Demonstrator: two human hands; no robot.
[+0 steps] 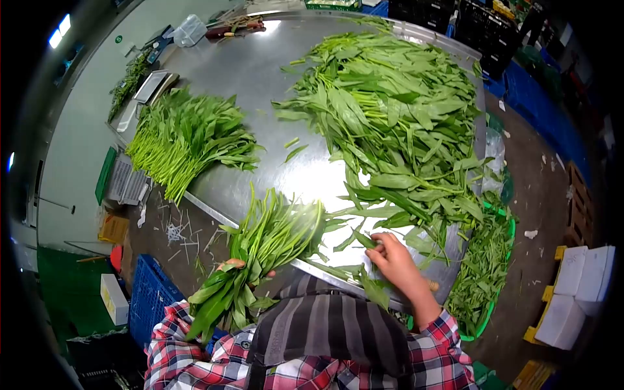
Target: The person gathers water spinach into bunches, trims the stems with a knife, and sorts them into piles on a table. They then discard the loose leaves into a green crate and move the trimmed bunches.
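Gripping lightly probably suited the leafy bunch (278, 235) the left hand (233, 263) grasped at the bench's (250, 68) near edge; whether the right hand (395, 261) gripped was unclear.

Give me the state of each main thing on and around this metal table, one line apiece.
Left hand: closed around the held bunch.
Right hand: fingers bent, at a loose leaf; grip unclear.
Held bunch: gathered, leafy ends toward the person.
Left pile: stems mostly lined up.
Right pile: loose, spread out.
Metal table: partly covered.
Green-rimmed basket: filled.
Floor: littered.
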